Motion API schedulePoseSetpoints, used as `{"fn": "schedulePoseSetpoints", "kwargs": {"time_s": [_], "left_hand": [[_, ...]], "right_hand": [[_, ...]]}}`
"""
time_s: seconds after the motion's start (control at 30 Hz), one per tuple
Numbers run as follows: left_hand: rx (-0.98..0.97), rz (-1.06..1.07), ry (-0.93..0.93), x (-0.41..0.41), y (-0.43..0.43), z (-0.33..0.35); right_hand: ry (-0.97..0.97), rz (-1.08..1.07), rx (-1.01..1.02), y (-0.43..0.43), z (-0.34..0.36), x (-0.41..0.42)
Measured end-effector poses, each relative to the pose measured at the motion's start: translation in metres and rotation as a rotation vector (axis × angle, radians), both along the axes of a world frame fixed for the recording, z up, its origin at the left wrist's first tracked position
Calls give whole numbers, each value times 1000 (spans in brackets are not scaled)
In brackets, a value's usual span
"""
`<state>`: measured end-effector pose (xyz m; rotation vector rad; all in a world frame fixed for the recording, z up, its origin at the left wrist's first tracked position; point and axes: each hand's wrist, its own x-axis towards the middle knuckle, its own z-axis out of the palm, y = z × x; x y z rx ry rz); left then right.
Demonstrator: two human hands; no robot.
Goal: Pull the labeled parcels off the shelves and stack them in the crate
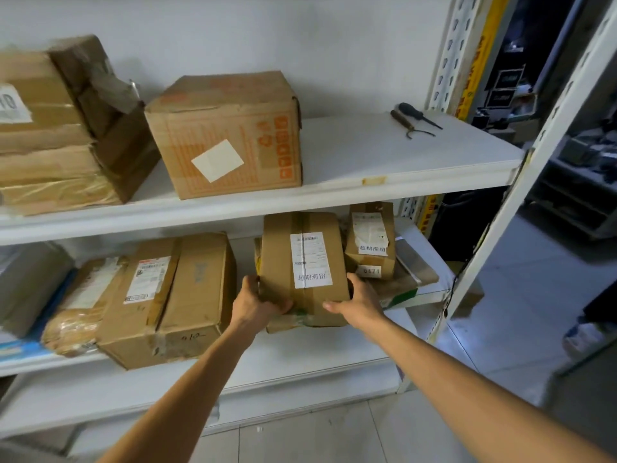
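Note:
A brown cardboard parcel (277,259) with a long white shipping label stands on the lower shelf (300,352), tilted toward me. My left hand (257,302) grips its lower left corner, fingers curled under the front edge. My right hand (359,304) holds its lower right side, thumb lying along the front. A smaller labeled parcel (370,242) marked 0171 sits just to the right, on top of flat packages. A bigger labeled box (167,299) lies to the left. No crate is in view.
The upper shelf (384,162) carries an orange-printed box (227,135), stacked taped boxes (56,128) at the left and two hand tools (417,120) at the right. A white perforated upright (521,202) stands at the right. Tiled floor lies below.

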<state>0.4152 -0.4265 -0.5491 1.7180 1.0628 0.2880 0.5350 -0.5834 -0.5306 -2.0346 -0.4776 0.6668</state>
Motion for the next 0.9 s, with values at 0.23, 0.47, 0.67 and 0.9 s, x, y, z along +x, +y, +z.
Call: {"fn": "schedulePoseSetpoints", "kwargs": {"time_s": [0.23,0.47,0.67,0.9], "left_hand": [[-101,27,-65,-32,-14,-4],[-275,-44,-231,-78,-17,8],[-339,-34,-329,-107,-22,6],[-273,-70,-307,-123,-21,0]], "right_hand": [[-10,-29,1,-15,-11,-20],[28,86,30,-23,6,-50],[-51,104,24,-30,7,-73],[-108,93,39,-31,2,-79]]}}
